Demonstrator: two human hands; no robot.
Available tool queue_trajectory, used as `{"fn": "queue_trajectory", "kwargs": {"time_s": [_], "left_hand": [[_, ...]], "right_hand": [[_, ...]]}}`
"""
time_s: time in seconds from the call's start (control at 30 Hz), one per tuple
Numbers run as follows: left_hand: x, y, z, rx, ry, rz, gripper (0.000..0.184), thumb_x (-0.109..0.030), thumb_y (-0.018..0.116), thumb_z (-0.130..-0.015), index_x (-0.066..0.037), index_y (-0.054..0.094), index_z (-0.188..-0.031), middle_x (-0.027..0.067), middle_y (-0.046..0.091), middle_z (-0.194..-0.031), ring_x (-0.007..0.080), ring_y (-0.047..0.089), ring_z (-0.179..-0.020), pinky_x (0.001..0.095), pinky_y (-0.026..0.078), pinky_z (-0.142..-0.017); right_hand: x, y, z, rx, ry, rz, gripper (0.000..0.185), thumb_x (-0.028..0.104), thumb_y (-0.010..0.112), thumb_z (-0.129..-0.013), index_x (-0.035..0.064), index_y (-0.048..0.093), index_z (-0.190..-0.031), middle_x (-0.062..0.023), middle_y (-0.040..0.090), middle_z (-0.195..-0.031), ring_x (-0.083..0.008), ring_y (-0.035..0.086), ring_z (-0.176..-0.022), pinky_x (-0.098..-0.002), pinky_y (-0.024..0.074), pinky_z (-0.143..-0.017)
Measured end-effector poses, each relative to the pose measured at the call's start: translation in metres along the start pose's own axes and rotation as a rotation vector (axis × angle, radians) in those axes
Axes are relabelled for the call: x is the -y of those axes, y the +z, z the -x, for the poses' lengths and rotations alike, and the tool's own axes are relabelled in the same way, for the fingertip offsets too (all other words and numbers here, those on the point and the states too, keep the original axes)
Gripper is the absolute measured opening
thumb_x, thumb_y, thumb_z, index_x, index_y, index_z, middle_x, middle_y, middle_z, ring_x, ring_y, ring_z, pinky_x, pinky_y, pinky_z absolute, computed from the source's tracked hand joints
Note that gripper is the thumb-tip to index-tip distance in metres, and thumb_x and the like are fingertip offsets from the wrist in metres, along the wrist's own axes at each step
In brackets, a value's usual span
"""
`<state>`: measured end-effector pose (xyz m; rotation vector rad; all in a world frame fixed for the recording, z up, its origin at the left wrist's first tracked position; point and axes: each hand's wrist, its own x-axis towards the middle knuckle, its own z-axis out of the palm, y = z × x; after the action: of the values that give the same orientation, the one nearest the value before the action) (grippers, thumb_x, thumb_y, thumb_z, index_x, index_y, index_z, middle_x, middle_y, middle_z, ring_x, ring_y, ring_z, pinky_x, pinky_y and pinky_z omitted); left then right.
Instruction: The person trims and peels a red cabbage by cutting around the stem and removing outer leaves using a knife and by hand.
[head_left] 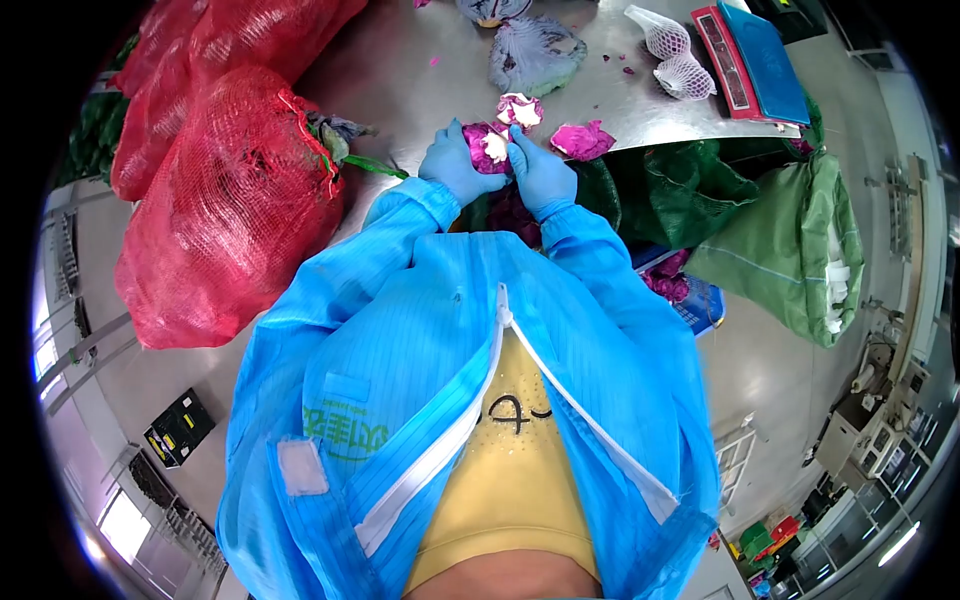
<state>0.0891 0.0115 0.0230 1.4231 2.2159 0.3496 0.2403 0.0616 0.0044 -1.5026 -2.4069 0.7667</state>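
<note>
Both hands wear blue gloves and meet over the near edge of the metal table. My left hand (452,166) is closed around a piece of red cabbage (482,143), purple with a white cut core. From the other side, my right hand (543,172) grips the same piece, its thumb against the white part; its other fingers are mostly hidden. Just beyond lies another red cabbage chunk (520,109) with a pale core. A loose purple leaf (583,140) rests to the right. Farther back is a dull outer cabbage leaf (535,58).
Red mesh sacks (232,215) bulge at the left. A blue-and-red weighing scale (752,62) and white foam netting (676,55) sit at the back right of the steel table (420,75). Green woven sacks (790,240) and a blue basket (706,306) with red cabbage stand below, right.
</note>
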Motion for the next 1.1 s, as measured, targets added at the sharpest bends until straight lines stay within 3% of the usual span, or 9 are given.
{"fn": "queue_trajectory", "kwargs": {"time_s": [0.47,0.53,0.6,0.67,0.8,0.83,0.93,1.07,1.1], "left_hand": [[-0.014,-0.005,0.007,0.004,-0.05,-0.091,0.113,-0.053,0.079,-0.049,0.008,0.029,-0.131,0.0255,0.049,-0.113,0.0365,0.055,-0.1,0.0395,0.047,-0.086],[-0.015,-0.008,0.006,0.017,-0.036,-0.073,0.114,-0.052,0.079,-0.05,0.008,0.028,-0.132,0.0256,0.049,-0.114,0.0367,0.054,-0.102,0.0395,0.047,-0.087],[-0.015,-0.004,0.014,0.03,-0.036,-0.047,0.115,-0.052,0.079,-0.05,0.008,0.027,-0.132,0.0258,0.048,-0.115,0.037,0.053,-0.104,0.0396,0.046,-0.089],[-0.009,0.004,0.026,-0.095,0.15,-0.115,0.114,-0.051,0.08,-0.05,0.008,0.027,-0.132,0.0262,0.044,-0.12,0.0376,0.049,-0.108,0.0403,0.044,-0.091],[0.003,0.004,0.015,-0.048,0.09,-0.004,0.112,-0.047,0.08,-0.051,0.004,0.026,-0.134,0.0251,0.039,-0.126,0.0377,0.046,-0.112,0.0402,0.042,-0.095],[0.002,0.001,0.018,-0.033,0.089,0.02,0.111,-0.045,0.081,-0.051,0.003,0.026,-0.135,0.0247,0.039,-0.126,0.0377,0.045,-0.113,0.0392,0.041,-0.097],[0.004,0.0,0.022,-0.046,0.143,0.047,0.111,-0.042,0.082,-0.05,0.003,0.026,-0.135,0.0247,0.04,-0.125,0.0376,0.045,-0.114,0.0392,0.04,-0.098],[0.008,-0.001,0.027,-0.045,0.196,0.085,0.114,-0.043,0.081,-0.052,0.004,0.022,-0.136,0.0247,0.035,-0.13,0.0395,0.041,-0.117,0.0427,0.039,-0.098],[0.011,0.002,0.027,-0.121,0.237,0.108,0.113,-0.039,0.083,-0.049,0.003,0.025,-0.136,0.024,0.039,-0.126,0.0377,0.044,-0.114,0.0405,0.039,-0.098]], "right_hand": [[-0.004,0.007,-0.001,-0.017,0.145,-0.205,0.044,0.054,0.035,-0.091,0.0312,0.053,-0.123,-0.0146,0.064,-0.099,-0.035,0.061,-0.089,-0.0438,0.0484,-0.075],[-0.004,0.004,-0.003,0.012,0.198,-0.233,0.047,0.056,0.035,-0.09,0.0263,0.056,-0.12,-0.0161,0.063,-0.1,-0.0365,0.06,-0.092,-0.044,0.0476,-0.079],[-0.029,0.016,-0.022,-0.172,0.236,-0.448,0.052,0.057,0.035,-0.09,0.0193,0.059,-0.116,-0.0176,0.063,-0.1,-0.038,0.059,-0.094,-0.0447,0.0466,-0.081],[-0.025,-0.009,-0.028,-0.063,0.197,-0.253,0.05,0.053,0.037,-0.091,0.0137,0.059,-0.115,-0.021,0.062,-0.1,-0.039,0.058,-0.095,-0.0439,0.0466,-0.08],[-0.029,0.002,-0.022,-0.123,0.115,-0.48,0.05,0.051,0.044,-0.09,0.0088,0.059,-0.113,-0.0165,0.065,-0.092,-0.0329,0.063,-0.086,-0.041,0.0478,-0.074],[-0.022,-0.003,-0.019,-0.155,0.123,-0.547,0.05,0.049,0.055,-0.085,0.0045,0.06,-0.107,-0.0137,0.066,-0.086,-0.0258,0.063,-0.077,-0.0371,0.048,-0.07],[-0.018,0.006,-0.025,-0.145,0.049,-0.543,0.049,0.047,0.064,-0.079,0.003,0.061,-0.1,-0.0127,0.064,-0.08,-0.0225,0.062,-0.072,-0.0347,0.0475,-0.067],[-0.045,0.025,-0.04,-0.163,0.237,-0.653,0.044,0.041,0.071,-0.074,0.0025,0.061,-0.094,-0.0131,0.064,-0.081,-0.0231,0.062,-0.071,-0.0351,0.0475,-0.067],[-0.049,0.017,-0.039,-0.057,0.229,-0.373,0.049,0.042,0.07,-0.076,0.0035,0.06,-0.105,-0.0146,0.065,-0.084,-0.0232,0.062,-0.07,-0.0355,0.0479,-0.068]]}}
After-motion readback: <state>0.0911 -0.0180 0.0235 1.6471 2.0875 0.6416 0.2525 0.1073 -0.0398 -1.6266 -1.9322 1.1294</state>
